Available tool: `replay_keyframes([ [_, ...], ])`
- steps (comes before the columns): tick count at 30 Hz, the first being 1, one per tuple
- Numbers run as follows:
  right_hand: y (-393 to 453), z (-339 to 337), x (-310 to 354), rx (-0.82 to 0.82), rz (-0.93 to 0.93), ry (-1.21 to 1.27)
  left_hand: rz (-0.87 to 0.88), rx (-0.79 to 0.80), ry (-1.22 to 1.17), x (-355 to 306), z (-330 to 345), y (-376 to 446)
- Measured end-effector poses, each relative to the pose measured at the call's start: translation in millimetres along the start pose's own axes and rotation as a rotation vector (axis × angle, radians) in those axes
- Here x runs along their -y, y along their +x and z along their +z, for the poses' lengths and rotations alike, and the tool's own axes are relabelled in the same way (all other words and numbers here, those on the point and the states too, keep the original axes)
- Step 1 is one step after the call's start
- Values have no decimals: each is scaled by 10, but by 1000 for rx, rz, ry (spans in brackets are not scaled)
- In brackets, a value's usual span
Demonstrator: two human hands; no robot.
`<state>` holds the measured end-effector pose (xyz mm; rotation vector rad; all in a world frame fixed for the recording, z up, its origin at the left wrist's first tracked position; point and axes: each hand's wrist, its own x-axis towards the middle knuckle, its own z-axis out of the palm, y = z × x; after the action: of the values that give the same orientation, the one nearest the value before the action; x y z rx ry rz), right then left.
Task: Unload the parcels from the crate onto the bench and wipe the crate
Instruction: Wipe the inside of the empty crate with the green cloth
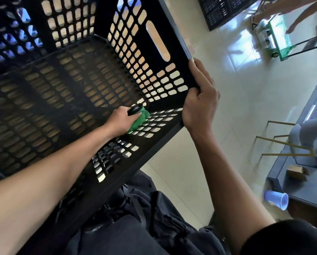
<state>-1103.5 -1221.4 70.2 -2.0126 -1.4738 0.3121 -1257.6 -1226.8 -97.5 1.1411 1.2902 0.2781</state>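
Over pale floor tiles point(233, 100), crate point(91, 85)

No legible text (anywhere visible)

Counts: two crates, two hands, one cloth.

One black crate point(91, 74) fills the near view, and a second dark crate point(220, 10) stands on the floor far behind. Two hands: the left hand point(120, 120) is closed on one green cloth point(140, 119), together with one small dark object that cannot be identified, and the right hand point(200, 103) grips the crate's corner. Off to the right lie one blue cup point(277, 198) and one small cardboard box point(297, 172). One green-edged glass cart point(283, 41) stands beyond.
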Motion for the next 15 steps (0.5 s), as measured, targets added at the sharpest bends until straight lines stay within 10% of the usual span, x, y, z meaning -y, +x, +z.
replay_keyframes([
  [15, 6, 17, -9, -19, -15, -3, 350, 224, -557, -1091, -133, -561],
])
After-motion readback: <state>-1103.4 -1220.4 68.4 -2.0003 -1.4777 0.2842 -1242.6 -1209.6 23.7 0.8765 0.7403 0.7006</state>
